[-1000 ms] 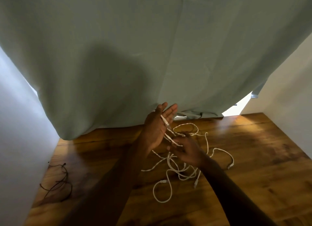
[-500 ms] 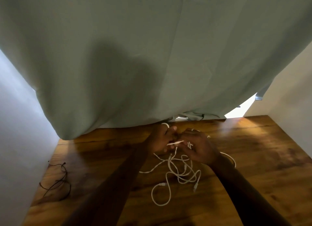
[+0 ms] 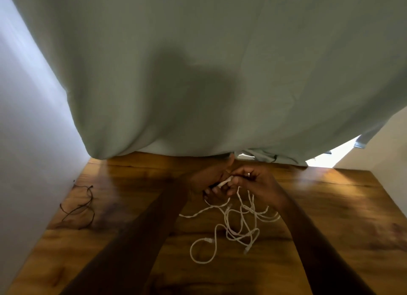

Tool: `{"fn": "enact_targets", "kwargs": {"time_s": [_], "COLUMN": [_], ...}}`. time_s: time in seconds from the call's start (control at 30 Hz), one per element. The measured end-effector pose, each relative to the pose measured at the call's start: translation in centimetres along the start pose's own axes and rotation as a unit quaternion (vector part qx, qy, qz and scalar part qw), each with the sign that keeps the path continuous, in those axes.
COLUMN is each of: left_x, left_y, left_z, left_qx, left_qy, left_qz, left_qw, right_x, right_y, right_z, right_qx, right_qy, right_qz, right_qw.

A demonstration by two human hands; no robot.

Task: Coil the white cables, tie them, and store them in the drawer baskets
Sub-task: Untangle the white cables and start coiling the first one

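Observation:
A tangle of white cables point(image 3: 239, 226) lies on the wooden table point(image 3: 330, 217), with one loop trailing toward me. My left hand point(image 3: 209, 178) and my right hand point(image 3: 259, 184) meet just above the far side of the tangle. Both pinch a short stretch of white cable between their fingertips. Strands hang from my right hand down into the pile. No drawer or basket is in view.
A thin dark cord point(image 3: 81, 206) lies at the table's left edge beside a white wall point(image 3: 28, 140). A pale green curtain point(image 3: 198, 63) hangs over the table's far edge. Another white wall point(image 3: 385, 153) rises on the right.
My left hand, open and raised a second ago, has closed on the cable. My right hand has come up to meet it, and both sit a little farther from me.

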State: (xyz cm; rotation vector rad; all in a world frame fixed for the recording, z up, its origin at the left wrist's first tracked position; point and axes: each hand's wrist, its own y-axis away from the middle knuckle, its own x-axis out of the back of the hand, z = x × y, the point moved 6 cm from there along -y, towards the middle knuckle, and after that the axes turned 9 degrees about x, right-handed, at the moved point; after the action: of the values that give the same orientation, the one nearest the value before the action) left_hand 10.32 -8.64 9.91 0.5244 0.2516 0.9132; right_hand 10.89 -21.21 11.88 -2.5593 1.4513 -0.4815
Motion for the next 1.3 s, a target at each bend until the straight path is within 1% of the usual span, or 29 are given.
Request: {"fn": "enact_targets", "kwargs": {"time_s": [0.03,0.1,0.17,0.27,0.33,0.43,0.57,0.7,0.8,0.87,0.93,1.03,1.1,1.2,1.27,1.3], "left_x": [0.6,1.6,1.8,2.3,2.5,2.2,1.9,2.3,1.7,1.0,0.3,0.4,1.1,2.3,3.1,3.5], "left_y": [0.2,0.6,0.9,1.5,2.0,3.3,4.0,4.0,4.5,4.8,5.4,5.2,4.8,4.4,3.9,3.5], "left_z": [0.0,-1.2,-2.6,-4.4,-5.2,-5.3,-5.9,-5.6,-4.5,-4.2,-3.1,-0.7,0.6,1.7,1.8,1.7], "left_qx": [0.0,0.015,0.019,0.058,0.06,0.039,0.04,0.001,-0.023,-0.01,-0.037,-0.13,-0.164,-0.189,-0.203,-0.211], "left_qy": [0.016,0.054,0.093,0.126,0.152,0.162,0.171,0.245,0.283,0.274,0.268,0.347,0.393,0.454,0.465,0.463], "left_qz": [0.037,0.059,0.026,0.01,-0.018,-0.061,-0.119,-0.157,-0.229,-0.269,-0.297,-0.294,-0.263,-0.223,-0.168,-0.143], "left_qw": [0.999,0.997,0.995,0.99,0.986,0.984,0.977,0.957,0.931,0.924,0.916,0.881,0.866,0.842,0.845,0.849], "right_x": [0.0,-0.4,-1.0,-2.3,-3.7,-6.2,-7.9,-8.5,-8.4,-8.4,-8.6,-9.8,-10.5,-10.5,-10.1,-9.8], "right_y": [-0.1,-0.4,-0.6,-1.0,-1.0,-0.7,-0.1,0.2,0.9,1.3,1.7,2.4,3.0,4.1,4.8,5.0], "right_z": [-0.1,-0.1,-0.1,0.4,0.9,1.0,1.3,1.7,2.8,3.3,3.8,4.7,5.2,5.7,5.7,5.7], "right_qx": [-0.004,-0.015,-0.018,0.009,0.009,-0.002,-0.012,0.001,-0.006,-0.026,-0.052,-0.071,-0.064,-0.048,-0.023,-0.021], "right_qy": [-0.006,-0.009,-0.005,0.028,0.037,-0.004,-0.009,-0.045,-0.037,-0.036,-0.013,0.033,0.102,0.235,0.291,0.297], "right_qz": [-0.002,-0.012,0.0,0.067,0.108,0.166,0.21,0.245,0.263,0.269,0.258,0.198,0.144,0.072,0.025,0.01], "right_qw": [1.0,1.0,1.0,0.997,0.993,0.986,0.978,0.968,0.964,0.962,0.965,0.977,0.982,0.968,0.956,0.955]}}
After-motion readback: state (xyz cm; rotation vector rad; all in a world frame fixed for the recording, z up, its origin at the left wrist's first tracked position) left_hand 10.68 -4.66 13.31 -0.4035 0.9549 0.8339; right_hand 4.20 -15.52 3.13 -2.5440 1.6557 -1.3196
